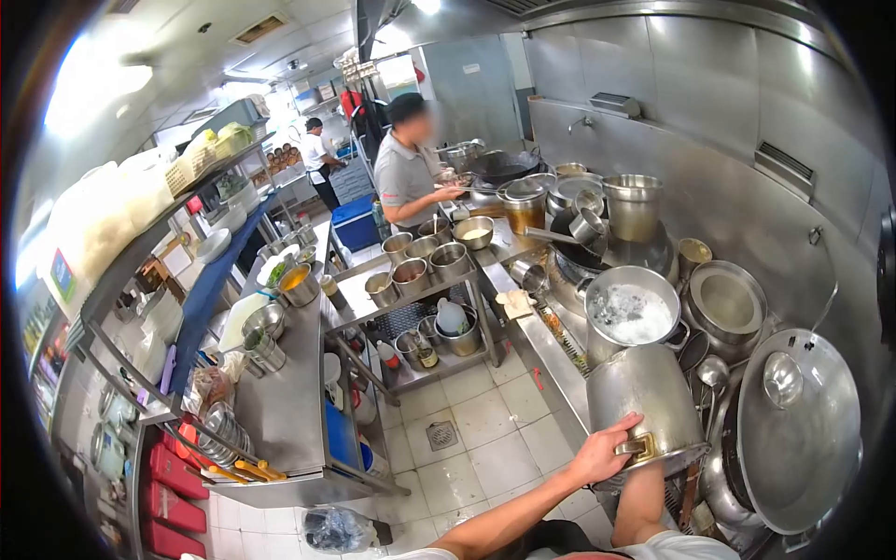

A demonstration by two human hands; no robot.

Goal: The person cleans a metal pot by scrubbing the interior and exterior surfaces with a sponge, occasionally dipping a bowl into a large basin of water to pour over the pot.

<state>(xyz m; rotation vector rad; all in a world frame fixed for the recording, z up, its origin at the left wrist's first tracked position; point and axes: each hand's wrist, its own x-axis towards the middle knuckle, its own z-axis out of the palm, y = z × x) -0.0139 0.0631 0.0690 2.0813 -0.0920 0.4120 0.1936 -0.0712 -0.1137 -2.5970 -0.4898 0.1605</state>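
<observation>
My left hand (611,450) is closed at the brass-coloured side handle of a large steel stockpot (644,392), some fingers against its wall. The stockpot is tilted away from me, its base towards me and its mouth end at a second steel pot (597,329). White, frothy liquid (635,310) fills that second pot. My right forearm (642,504) reaches up under the stockpot's base; the pot hides my right hand and its fingers. Beside the stockpot on the right lie a ladle (713,371) and a dark strainer (693,351).
A big wok (793,448) with a ladle (782,380) stands close on the right. More pots (633,207) crowd the range. A co-worker (403,168) stands at its far end. Left are a cart of steel containers (411,273) and a steel counter (280,401). A plastic bag (338,529) lies on the floor.
</observation>
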